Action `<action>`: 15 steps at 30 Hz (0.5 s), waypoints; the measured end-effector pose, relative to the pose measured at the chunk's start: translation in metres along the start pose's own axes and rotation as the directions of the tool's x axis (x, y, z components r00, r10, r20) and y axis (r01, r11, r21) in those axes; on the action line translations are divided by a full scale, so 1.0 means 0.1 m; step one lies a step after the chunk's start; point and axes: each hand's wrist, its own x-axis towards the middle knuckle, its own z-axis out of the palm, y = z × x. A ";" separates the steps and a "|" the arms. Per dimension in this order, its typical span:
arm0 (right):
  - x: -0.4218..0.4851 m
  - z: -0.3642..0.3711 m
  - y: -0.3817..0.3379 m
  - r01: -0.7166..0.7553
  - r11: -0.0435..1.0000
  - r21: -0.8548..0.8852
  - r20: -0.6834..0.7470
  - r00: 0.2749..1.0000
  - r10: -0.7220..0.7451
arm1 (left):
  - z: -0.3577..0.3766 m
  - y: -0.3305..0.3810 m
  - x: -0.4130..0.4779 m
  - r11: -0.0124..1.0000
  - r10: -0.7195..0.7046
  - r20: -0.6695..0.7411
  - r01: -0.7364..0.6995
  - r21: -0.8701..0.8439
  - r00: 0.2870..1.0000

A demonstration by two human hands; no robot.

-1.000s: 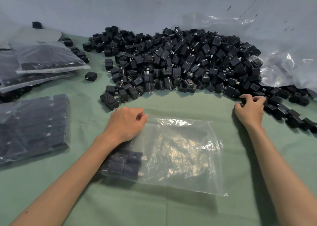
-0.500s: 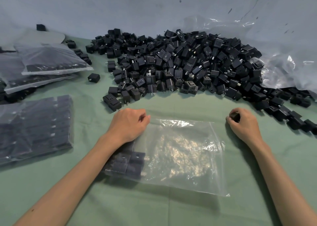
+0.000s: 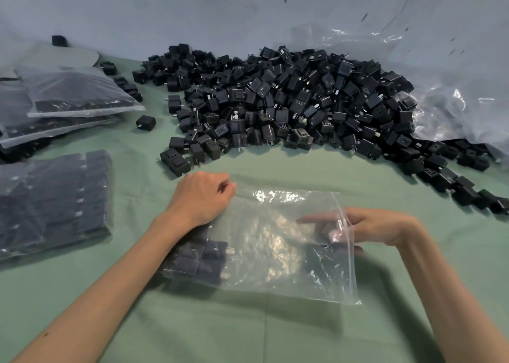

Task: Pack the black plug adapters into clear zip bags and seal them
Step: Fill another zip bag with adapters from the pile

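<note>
The left hand [image 3: 202, 197] pinches the zip bag [image 3: 275, 255] — the right hand [image 3: 381, 226] blurs inside, grip unreadable.

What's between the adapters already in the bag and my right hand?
Only empty clear bag, in the head view: packed adapters sit at its left end, right hand reaches in from the right.

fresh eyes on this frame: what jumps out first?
The big heap of black plug adapters spreads across the back of the green table. In front of it lies a clear zip bag with a few packed adapters in its left end. The left hand pinches its far-left corner and the right hand reaches into its open right end. Filled bags sit at the left.
</note>
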 end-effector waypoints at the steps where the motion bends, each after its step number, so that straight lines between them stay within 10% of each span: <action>1: 0.05 0.06 -0.03 0.020 0.999 0.032 0.021 1.000 -0.021 | 0.00 0.00 0.00 1.000 -0.006 0.002 0.006 0.000 1.000; 15: 0.95 0.83 -0.16 0.496 0.857 -0.143 -0.355 0.782 -0.512 | -0.01 0.00 0.01 1.000 -0.013 0.019 0.013 -0.021 1.000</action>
